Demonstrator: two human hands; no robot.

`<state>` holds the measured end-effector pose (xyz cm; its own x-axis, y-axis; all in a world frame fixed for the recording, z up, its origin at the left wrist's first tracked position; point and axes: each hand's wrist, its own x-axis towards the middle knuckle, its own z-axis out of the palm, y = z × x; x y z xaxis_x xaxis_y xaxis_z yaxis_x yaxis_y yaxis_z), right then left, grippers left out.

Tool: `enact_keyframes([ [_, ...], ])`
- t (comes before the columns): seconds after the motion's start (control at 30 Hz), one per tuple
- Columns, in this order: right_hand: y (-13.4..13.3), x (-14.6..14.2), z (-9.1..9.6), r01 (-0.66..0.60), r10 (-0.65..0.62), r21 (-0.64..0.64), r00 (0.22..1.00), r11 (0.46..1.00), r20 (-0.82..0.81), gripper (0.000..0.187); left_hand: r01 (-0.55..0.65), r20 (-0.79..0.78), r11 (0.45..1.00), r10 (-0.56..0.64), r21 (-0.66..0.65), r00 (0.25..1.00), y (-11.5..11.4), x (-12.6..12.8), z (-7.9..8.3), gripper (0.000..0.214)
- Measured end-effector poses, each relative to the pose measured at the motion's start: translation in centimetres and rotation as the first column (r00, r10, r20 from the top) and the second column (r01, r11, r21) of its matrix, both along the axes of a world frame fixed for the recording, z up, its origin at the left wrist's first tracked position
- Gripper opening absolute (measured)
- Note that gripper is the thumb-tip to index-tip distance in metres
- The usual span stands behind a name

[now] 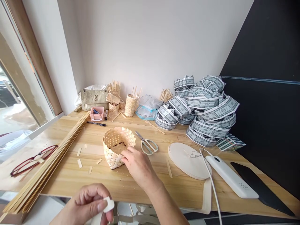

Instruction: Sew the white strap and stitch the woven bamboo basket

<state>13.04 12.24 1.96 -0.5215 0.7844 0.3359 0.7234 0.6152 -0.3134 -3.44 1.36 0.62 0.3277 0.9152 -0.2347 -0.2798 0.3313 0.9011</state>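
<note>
Pale bamboo formed the woven basket [114,145], which sat just beneath the fingers of the right hand [138,166], loosely spread against its near wall. It stood woven up to the rim, though strip ends [114,163] stuck out unbound at the near corner. Nearer the camera, the left hand [85,204] pinched a small white piece [108,204] between thumb and fingers.

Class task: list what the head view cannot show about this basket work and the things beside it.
Head view:
- Small white piece: the left hand covers part of it, so its full shape is hidden.
- Pale woven bamboo basket: the right hand hides part of its near side.
- Small pink plastic crate: its contents are too small to identify.
</note>
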Motion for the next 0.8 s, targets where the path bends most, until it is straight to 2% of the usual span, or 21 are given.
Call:
enact_keyframes([
  [0.03, -0.4, 0.2, 0.3, -0.006, 0.006, -0.006, 0.999, 1.0, -0.049, 0.018, -0.007, -0.024, 1.0, 0.007, 0.026, 1.0, 0.4, 0.0, 0.1, 0.024],
  [0.1, -1.6, 0.9, 1.2, -0.031, 0.016, -0.059, 0.969, 0.998, -0.246, 0.026, -0.04, -0.059, 0.996, 0.045, 0.075, 0.997, 1.1, -0.1, 0.5, 0.024],
  [0.17, -2.8, 1.5, 2.2, -0.13, 0.018, -0.205, 0.88, 0.97, -0.474, 0.017, -0.08, -0.086, 0.992, 0.089, 0.099, 0.992, 2.0, 0.0, 0.9, 0.025],
  [0.23, -4.0, 1.9, 2.8, -0.288, -0.003, -0.384, 0.797, 0.877, -0.604, 0.016, -0.096, -0.101, 0.989, 0.108, 0.11, 0.989, 2.7, 0.2, 1.2, 0.025],
  [0.3, -4.9, 1.9, 2.9, -0.409, -0.034, -0.518, 0.76, 0.751, -0.649, 0.021, -0.092, -0.104, 0.988, 0.105, 0.122, 0.989, 3.1, 0.6, 1.2, 0.028],
  [0.33, -5.2, 1.7, 2.7, -0.431, -0.061, -0.556, 0.75, 0.71, -0.659, 0.022, -0.081, -0.108, 0.988, 0.096, 0.13, 0.99, 3.2, 0.8, 1.2, 0.03],
  [0.37, -5.4, 1.5, 2.4, -0.428, -0.095, -0.581, 0.744, 0.693, -0.661, 0.02, -0.072, -0.112, 0.988, 0.088, 0.139, 0.99, 3.2, 1.1, 1.2, 0.032],
  [0.47, -5.9, 1.0, 1.3, -0.37, -0.203, -0.625, 0.728, 0.687, -0.654, 0.009, -0.052, -0.125, 0.987, 0.072, 0.154, 0.99, 2.8, 2.0, 0.8, 0.038],
  [0.6, -6.4, 1.5, 0.9, -0.427, -0.223, -0.619, 0.675, 0.66, -0.704, 0.011, 0.022, -0.131, 0.993, -0.006, 0.114, 0.991, 2.1, 2.2, 0.3, 0.038],
  [0.73, -6.2, 4.3, 1.8, -0.375, -0.22, -0.564, 0.655, 0.736, -0.723, 0.013, 0.181, -0.154, 0.982, -0.186, -0.044, 0.97, 0.7, 0.2, -0.3, 0.025],
  [0.8, -5.7, 6.3, 2.2, -0.302, -0.246, -0.531, 0.637, 0.792, -0.73, 0.016, 0.193, -0.181, 0.973, -0.215, -0.129, 0.96, -0.4, -1.6, -0.7, 0.024],
])
